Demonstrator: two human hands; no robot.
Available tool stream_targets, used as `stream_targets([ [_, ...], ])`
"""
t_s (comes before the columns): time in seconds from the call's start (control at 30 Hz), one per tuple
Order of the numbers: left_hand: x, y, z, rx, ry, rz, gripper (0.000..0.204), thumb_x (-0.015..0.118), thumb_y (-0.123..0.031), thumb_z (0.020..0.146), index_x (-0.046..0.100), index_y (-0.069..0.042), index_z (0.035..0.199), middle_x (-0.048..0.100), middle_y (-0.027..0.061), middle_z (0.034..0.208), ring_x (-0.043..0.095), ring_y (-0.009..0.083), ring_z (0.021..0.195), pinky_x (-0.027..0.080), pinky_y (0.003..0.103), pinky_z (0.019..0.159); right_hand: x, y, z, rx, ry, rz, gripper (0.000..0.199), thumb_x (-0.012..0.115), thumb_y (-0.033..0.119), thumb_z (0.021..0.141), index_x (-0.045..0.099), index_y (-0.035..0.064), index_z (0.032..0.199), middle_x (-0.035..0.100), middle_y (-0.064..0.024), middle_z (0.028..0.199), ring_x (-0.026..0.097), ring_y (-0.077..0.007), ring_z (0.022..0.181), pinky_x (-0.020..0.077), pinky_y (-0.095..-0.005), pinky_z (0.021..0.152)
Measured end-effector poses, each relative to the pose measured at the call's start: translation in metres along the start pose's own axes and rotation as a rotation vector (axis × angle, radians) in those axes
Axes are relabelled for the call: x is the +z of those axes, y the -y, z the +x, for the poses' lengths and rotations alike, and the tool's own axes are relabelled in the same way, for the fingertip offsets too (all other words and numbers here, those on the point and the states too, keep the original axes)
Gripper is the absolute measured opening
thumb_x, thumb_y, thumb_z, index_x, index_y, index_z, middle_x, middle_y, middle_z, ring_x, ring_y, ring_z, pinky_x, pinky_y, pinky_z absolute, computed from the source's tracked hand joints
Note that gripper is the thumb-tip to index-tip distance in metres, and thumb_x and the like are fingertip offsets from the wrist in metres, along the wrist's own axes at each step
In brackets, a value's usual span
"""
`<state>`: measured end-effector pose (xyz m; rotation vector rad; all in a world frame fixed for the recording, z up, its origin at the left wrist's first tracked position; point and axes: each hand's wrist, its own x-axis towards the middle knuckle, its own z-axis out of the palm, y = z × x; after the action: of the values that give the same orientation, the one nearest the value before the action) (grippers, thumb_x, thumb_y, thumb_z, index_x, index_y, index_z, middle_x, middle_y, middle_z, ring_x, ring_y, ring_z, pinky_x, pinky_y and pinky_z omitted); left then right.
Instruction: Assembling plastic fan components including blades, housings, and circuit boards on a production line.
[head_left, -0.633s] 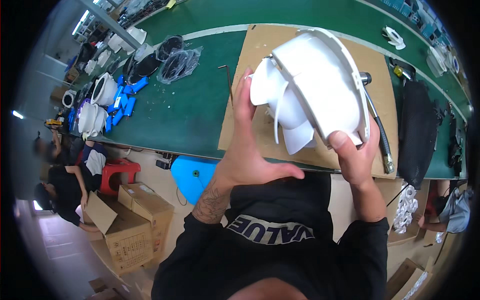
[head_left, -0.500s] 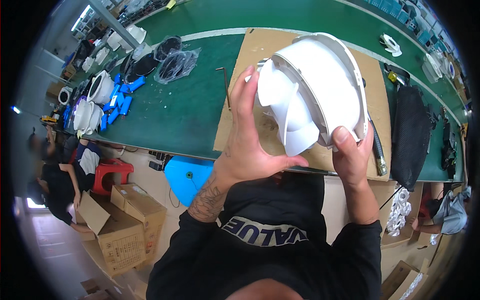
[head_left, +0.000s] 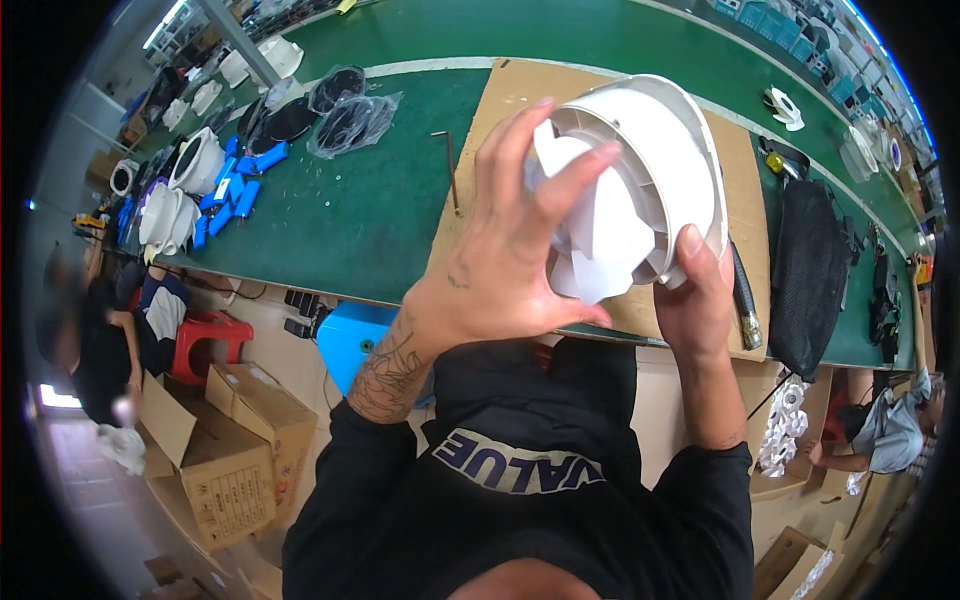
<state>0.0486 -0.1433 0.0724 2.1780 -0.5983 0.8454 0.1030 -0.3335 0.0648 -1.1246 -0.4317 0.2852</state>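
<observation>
White fan (head_left: 640, 180) held above green workbench (head_left: 350, 210)

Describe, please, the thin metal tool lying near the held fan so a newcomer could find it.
On the green bench, look left of the cardboard sheet. The hex key lies there alone: a thin dark rod bent at one end.

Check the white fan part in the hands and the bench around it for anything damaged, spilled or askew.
Nothing stands out. Both the left hand and the right hand hold the white fan housing above the cardboard sheet; its blades look whole. No spill shows on the green bench.
</observation>
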Motion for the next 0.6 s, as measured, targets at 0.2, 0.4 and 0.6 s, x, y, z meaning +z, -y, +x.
stream_targets([
  [0.2, -0.002, 0.002, 0.004, 0.093, 0.039, 0.187, 0.108, 0.09, -0.026, 0.053, 0.036, -0.021, 0.146, 0.023, 0.0267, 0.146, 0.029, 0.0484, 0.131, 0.033, 0.055, 0.106, 0.0, 0.004, -0.003, 0.063, -0.03, 0.097, 0.069, 0.064, 0.034, 0.09, 0.037, -0.0059, 0.14, 0.054, -0.0158, 0.13, 0.053, -0.0225, 0.12, 0.0408, -0.0351, 0.102],
  [0.4, 0.002, 0.007, 0.001, 0.123, -0.135, 0.267, 0.108, 0.088, -0.033, 0.05, 0.04, -0.014, 0.144, 0.034, 0.0252, 0.137, 0.044, 0.0401, 0.111, 0.044, 0.044, 0.09, 0.004, 0.004, 0.0, 0.072, -0.015, 0.141, 0.068, 0.063, 0.033, 0.091, 0.037, -0.0057, 0.14, 0.054, -0.0158, 0.13, 0.053, -0.0222, 0.12, 0.0403, -0.0348, 0.103],
  [0.6, -0.003, 0.008, -0.004, -0.004, -0.118, 0.086, 0.109, 0.087, -0.028, 0.045, 0.042, -0.007, 0.142, 0.036, 0.0245, 0.135, 0.046, 0.0366, 0.105, 0.043, 0.043, 0.089, 0.005, -0.003, 0.001, 0.034, 0.017, 0.104, 0.066, 0.059, 0.033, 0.093, 0.035, -0.0035, 0.142, 0.052, -0.0144, 0.134, 0.052, -0.0227, 0.123, 0.0398, -0.0361, 0.105],
])
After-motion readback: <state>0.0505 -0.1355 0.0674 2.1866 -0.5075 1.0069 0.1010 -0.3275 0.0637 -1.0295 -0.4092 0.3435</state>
